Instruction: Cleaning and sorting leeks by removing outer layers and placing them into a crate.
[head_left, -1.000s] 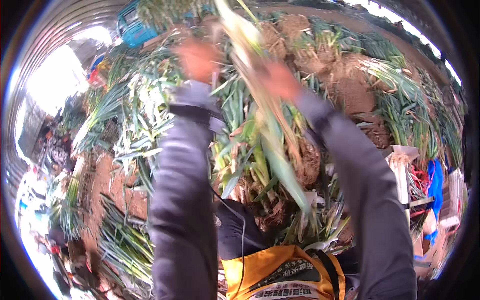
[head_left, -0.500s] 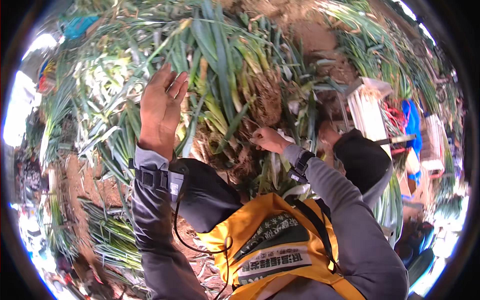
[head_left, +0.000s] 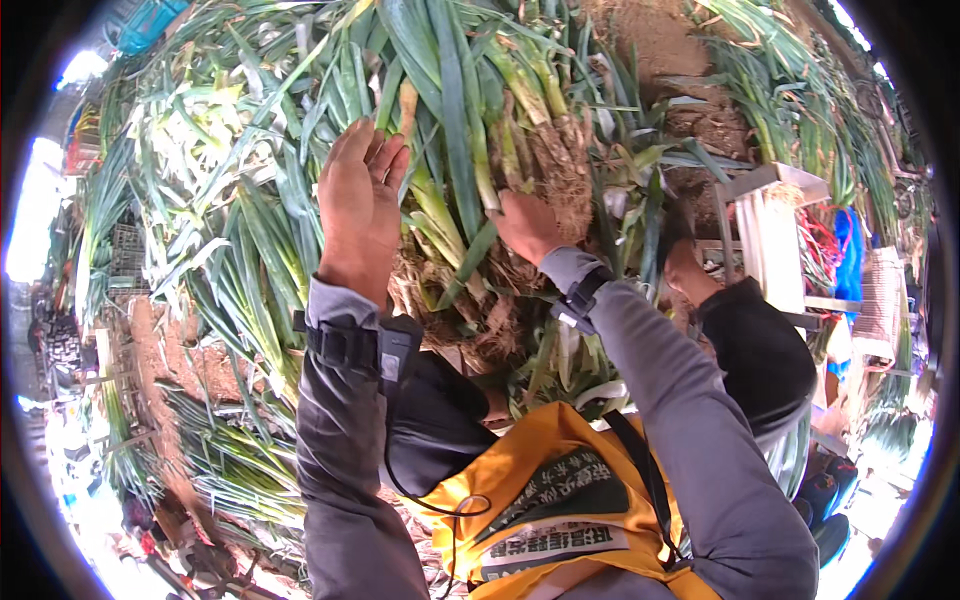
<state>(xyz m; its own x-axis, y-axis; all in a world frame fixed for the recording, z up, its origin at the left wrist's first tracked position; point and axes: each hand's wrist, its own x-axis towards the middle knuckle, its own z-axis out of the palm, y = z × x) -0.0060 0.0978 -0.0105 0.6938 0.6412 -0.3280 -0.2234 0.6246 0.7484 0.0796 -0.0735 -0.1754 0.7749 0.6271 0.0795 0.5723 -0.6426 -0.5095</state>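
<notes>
1. A leek (head_left: 463, 130) is seen at the upper centre of the frame, its broad green leaves stretched toward the top edge and its pale lower end pointed down at the right hand.
2. By the right hand (head_left: 527, 226), at the centre, that pale end is met. The fingers are curled in narrow; whether the stalk is gripped or merely touched cannot be told, since the fingertips are hidden.
3. The left hand (head_left: 360, 210), left of centre, is held raised with the palm partly turned toward the right of the frame. The fingers are slightly bent and set close together, and nothing is seen to be held.
4. Around and below the leek, more stalks are bunched, with brown, soil-caked roots (head_left: 568, 195) exposed beside the right hand.
5. Loose green leaves (head_left: 265, 245) are spread across the left of the frame, and further stalks (head_left: 235, 455) are laid at the lower left.
6. A yellow apron (head_left: 570, 425) is worn, seen at the lower centre.
7. At the right, a pale wooden stand (head_left: 770, 245) is placed near a blue cloth (head_left: 850, 255).
</notes>
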